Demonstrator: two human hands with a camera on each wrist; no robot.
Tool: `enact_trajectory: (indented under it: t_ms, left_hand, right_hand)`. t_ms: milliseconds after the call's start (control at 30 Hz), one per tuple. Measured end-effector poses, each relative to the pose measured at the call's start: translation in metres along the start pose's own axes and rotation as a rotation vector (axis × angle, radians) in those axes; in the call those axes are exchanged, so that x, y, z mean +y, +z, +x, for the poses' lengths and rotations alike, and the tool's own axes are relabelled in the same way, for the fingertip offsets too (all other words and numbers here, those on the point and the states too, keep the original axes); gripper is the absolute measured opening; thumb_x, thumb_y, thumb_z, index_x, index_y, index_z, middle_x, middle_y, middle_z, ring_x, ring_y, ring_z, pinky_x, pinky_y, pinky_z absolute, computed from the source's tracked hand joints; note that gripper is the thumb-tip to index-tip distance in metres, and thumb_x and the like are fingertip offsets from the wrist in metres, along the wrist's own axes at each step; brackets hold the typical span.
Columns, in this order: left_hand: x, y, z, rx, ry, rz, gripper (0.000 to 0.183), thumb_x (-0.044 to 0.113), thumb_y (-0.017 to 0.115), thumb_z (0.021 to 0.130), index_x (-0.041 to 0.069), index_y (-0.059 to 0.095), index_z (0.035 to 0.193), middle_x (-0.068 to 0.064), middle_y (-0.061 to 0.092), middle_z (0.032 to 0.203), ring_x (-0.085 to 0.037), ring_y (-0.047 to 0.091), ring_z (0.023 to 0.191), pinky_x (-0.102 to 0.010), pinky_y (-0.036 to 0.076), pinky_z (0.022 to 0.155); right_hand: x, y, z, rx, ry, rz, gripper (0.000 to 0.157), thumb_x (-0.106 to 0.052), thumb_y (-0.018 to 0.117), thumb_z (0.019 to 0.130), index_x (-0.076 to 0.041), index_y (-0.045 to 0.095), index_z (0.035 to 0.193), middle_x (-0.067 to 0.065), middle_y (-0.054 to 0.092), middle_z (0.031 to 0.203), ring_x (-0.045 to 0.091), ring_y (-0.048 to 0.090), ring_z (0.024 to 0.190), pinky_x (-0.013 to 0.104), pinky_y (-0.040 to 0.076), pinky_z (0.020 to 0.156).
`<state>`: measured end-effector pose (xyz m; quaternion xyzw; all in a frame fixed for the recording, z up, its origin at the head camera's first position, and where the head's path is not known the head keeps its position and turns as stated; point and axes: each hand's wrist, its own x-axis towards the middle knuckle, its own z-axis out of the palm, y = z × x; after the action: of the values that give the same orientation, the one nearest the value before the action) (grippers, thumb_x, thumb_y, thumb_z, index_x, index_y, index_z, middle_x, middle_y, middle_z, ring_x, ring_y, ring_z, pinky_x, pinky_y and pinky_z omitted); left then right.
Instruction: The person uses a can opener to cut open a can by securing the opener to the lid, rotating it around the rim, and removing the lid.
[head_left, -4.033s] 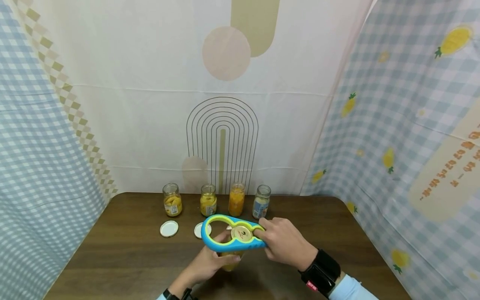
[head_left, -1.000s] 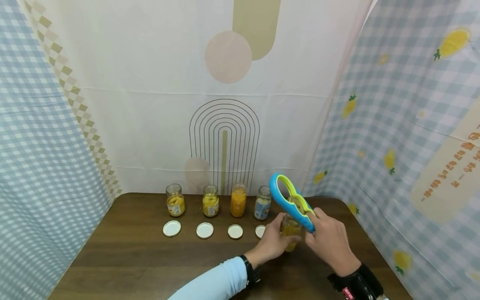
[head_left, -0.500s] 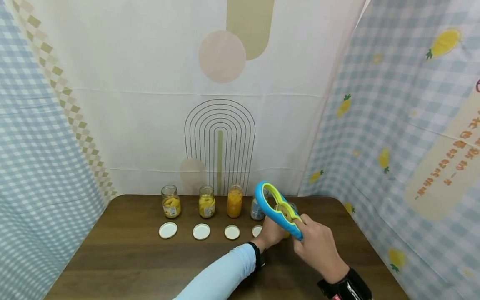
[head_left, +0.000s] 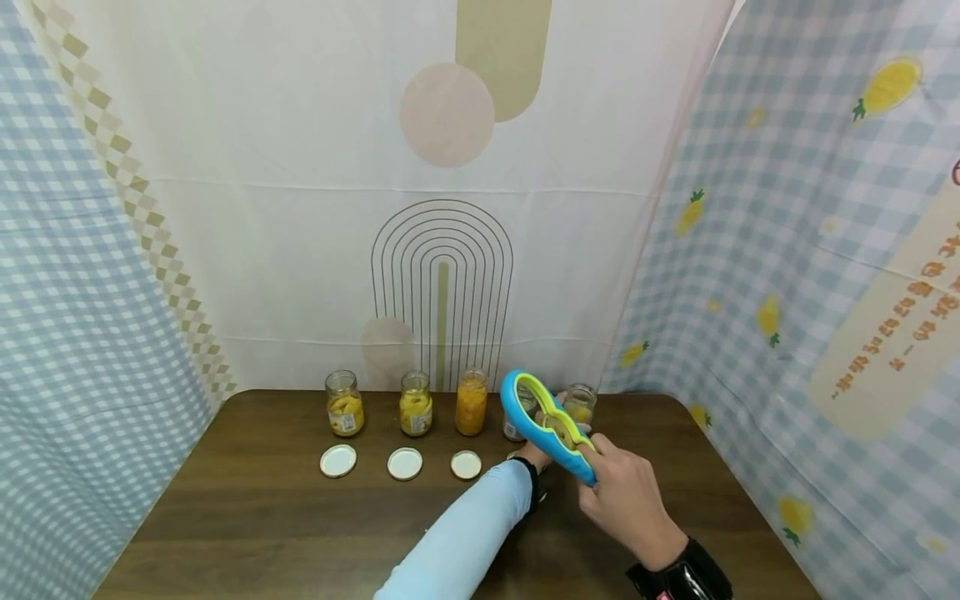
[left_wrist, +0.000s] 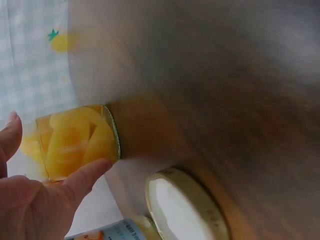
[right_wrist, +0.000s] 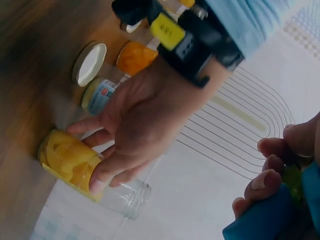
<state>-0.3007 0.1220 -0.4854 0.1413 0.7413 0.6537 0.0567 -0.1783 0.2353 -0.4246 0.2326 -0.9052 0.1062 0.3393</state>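
Observation:
In the head view my right hand point(head_left: 626, 496) grips a blue and green jar opener point(head_left: 537, 438), with a gold lid point(head_left: 558, 429) lodged in one of its holes. Beyond the opener, my left hand point(head_left: 534, 457) has its fingers around a lidless glass jar point(head_left: 581, 402) at the right end of the back row. The left wrist view shows yellow fruit pieces in this jar point(left_wrist: 75, 142). From the right wrist view, the left thumb lies over the upright jar's near side and fingers reach behind it. Whether its base touches the table cannot be told.
Several open jars stand along the back: two with yellow fruit point(head_left: 344, 408), one orange jar point(head_left: 471, 404), and a blue-labelled jar point(head_left: 513, 427) partly hidden. Upturned lids point(head_left: 338, 460) lie in front of them on the brown table point(head_left: 300, 533). A cloth backdrop point(head_left: 300, 250) hangs behind.
Four seconds ago the opener sat on the jar's lid near the front; one second ago the lid was off, inside the opener. Since then my left hand has moved the jar towards the back row.

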Motion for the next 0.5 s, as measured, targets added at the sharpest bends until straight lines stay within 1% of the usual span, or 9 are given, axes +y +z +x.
enact_trajectory:
  t_ms: [33,100,167,233,300,333,400,467,500]
  left_hand:
    - [0.000,0.002,0.003,0.003,-0.020,0.015,0.075,0.013,0.072,0.096,-0.001,0.038,0.161,-0.024,0.047,0.163,-0.039,0.049,0.149,-0.049,0.043,0.124]
    - [-0.003,0.004,0.008,-0.010,-0.060,0.016,0.077,0.013,0.071,0.097,0.002,0.034,0.164,-0.022,0.041,0.168,-0.040,0.041,0.155,-0.051,0.037,0.128]
    - [-0.013,0.006,0.015,-0.011,-0.099,0.005,0.078,0.015,0.072,0.098,0.009,0.035,0.166,-0.015,0.040,0.171,-0.036,0.038,0.158,-0.049,0.033,0.131]
    - [-0.024,0.006,0.023,-0.017,-0.117,-0.022,0.081,0.018,0.075,0.097,0.015,0.035,0.167,-0.011,0.041,0.171,-0.034,0.038,0.159,-0.049,0.032,0.132]
    - [-0.039,0.009,0.034,0.006,-0.121,-0.023,0.081,0.024,0.076,0.095,0.020,0.037,0.166,-0.009,0.043,0.170,-0.031,0.041,0.157,-0.047,0.035,0.130]
    - [-0.040,0.010,0.034,0.021,-0.110,0.003,0.084,0.025,0.078,0.094,0.020,0.036,0.167,-0.009,0.044,0.169,-0.030,0.041,0.157,-0.045,0.035,0.130]
    - [-0.055,0.014,0.046,0.033,-0.096,0.005,0.084,0.025,0.079,0.093,0.018,0.038,0.166,-0.012,0.051,0.164,-0.031,0.047,0.153,-0.045,0.041,0.126]
    - [-0.067,0.016,0.054,-0.003,-0.080,-0.004,0.081,0.024,0.074,0.098,0.017,0.033,0.167,-0.015,0.058,0.158,-0.032,0.048,0.152,-0.044,0.041,0.125]
    - [-0.069,0.017,0.056,-0.037,-0.088,-0.056,0.076,0.023,0.068,0.103,0.016,0.030,0.168,-0.017,0.060,0.155,-0.034,0.050,0.151,-0.045,0.042,0.125]
  right_hand:
    - [0.000,0.000,0.000,-0.004,0.002,-0.002,0.030,0.004,0.079,0.066,-0.016,0.061,0.079,-0.009,0.032,0.073,-0.002,0.020,0.058,0.017,0.022,0.053]
    - [0.000,0.001,0.000,-0.012,0.007,-0.002,0.030,0.003,0.081,0.066,-0.016,0.062,0.080,-0.009,0.033,0.073,-0.002,0.021,0.058,0.017,0.022,0.053]
    - [0.000,0.001,0.000,-0.019,0.012,-0.007,0.030,0.003,0.082,0.066,-0.015,0.063,0.081,-0.009,0.033,0.073,-0.002,0.022,0.058,0.017,0.023,0.052]
    - [0.000,0.002,0.000,-0.025,0.013,-0.013,0.031,0.003,0.083,0.065,-0.015,0.063,0.081,-0.009,0.033,0.073,-0.002,0.022,0.058,0.017,0.023,0.052]
    - [0.000,0.002,0.000,-0.031,0.013,-0.016,0.031,0.003,0.083,0.066,-0.015,0.063,0.081,-0.009,0.032,0.073,-0.002,0.022,0.057,0.017,0.022,0.052]
    - [0.000,0.002,0.000,-0.033,0.013,-0.016,0.031,0.003,0.083,0.066,-0.015,0.064,0.081,-0.009,0.032,0.073,-0.002,0.021,0.057,0.017,0.022,0.052]
    - [0.000,0.002,0.000,-0.038,0.012,-0.013,0.029,0.003,0.081,0.066,-0.015,0.064,0.081,-0.009,0.031,0.073,-0.002,0.021,0.057,0.017,0.021,0.052]
    - [0.001,0.002,0.000,-0.043,0.014,-0.003,0.027,0.002,0.078,0.067,-0.016,0.063,0.080,-0.009,0.031,0.073,-0.002,0.020,0.057,0.017,0.021,0.052]
    - [0.002,0.002,0.000,-0.048,0.014,0.003,0.025,0.002,0.076,0.069,-0.016,0.063,0.080,-0.009,0.030,0.073,-0.002,0.020,0.058,0.017,0.021,0.052]
